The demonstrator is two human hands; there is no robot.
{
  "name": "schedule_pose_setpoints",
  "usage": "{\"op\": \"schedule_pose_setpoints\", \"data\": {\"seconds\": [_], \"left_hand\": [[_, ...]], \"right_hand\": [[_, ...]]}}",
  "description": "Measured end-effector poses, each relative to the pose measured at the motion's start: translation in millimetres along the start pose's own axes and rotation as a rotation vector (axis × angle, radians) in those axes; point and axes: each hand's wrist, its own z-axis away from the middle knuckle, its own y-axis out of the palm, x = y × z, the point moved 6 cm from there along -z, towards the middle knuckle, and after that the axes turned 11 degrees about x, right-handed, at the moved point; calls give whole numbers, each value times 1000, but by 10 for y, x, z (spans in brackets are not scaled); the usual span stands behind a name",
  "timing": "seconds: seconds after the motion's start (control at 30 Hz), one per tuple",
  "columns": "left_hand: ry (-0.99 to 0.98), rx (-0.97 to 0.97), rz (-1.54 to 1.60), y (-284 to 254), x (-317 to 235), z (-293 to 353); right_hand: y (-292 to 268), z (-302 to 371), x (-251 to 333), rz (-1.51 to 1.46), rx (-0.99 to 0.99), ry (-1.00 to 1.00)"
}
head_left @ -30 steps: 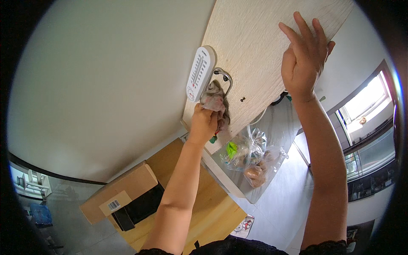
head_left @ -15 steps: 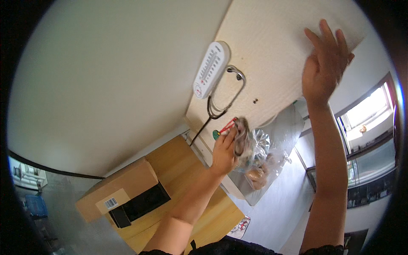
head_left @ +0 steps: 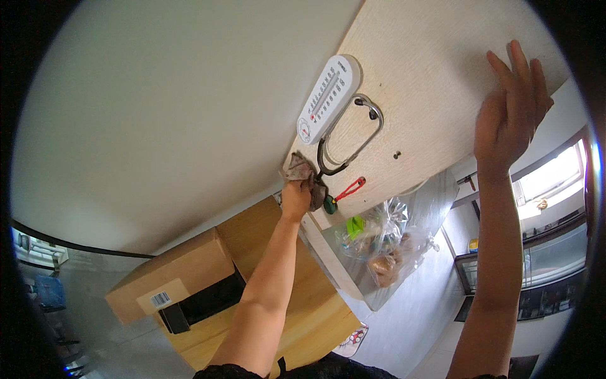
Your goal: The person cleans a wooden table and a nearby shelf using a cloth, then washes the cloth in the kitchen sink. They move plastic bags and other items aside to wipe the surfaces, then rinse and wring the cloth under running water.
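Note:
My left hand (head_left: 297, 201) is closed round a crumpled grey-brown cloth (head_left: 298, 167). It presses the cloth against the lower left edge of a pale wooden panel (head_left: 429, 82). Just above hangs a stethoscope (head_left: 372, 136), whose tubing runs behind the cloth. A white thermometer (head_left: 330, 99) is on the panel beside it. To the right of the cloth, a green pendant (head_left: 330, 204) hangs on a red cord (head_left: 351, 189). My right hand (head_left: 510, 120) is raised at the panel's far right edge, fingers stretched out, holding nothing; whether it touches the panel I cannot tell.
Clear plastic bags (head_left: 404, 246) with brown contents and a bright green piece hang below the panel. A cardboard box (head_left: 183, 268) lies on a wooden surface (head_left: 303, 294) at lower left. A plain pale wall (head_left: 177, 120) fills the upper left. A bright window (head_left: 555, 177) is at right.
My left hand has moved left with the cloth, from over the red cord to the panel's edge below the thermometer. The cord and pendant are uncovered. My right hand stays raised, fingers outstretched.

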Motion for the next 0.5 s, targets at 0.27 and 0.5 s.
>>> {"op": "schedule_pose_setpoints", "data": {"seconds": [0.27,0.5], "left_hand": [[311,-56,325,324,-1064,1054],[322,56,-310,858,-380,1491]], "right_hand": [[-18,17,52,75,-26,-27],[-81,19,4,316,-37,-49]]}}
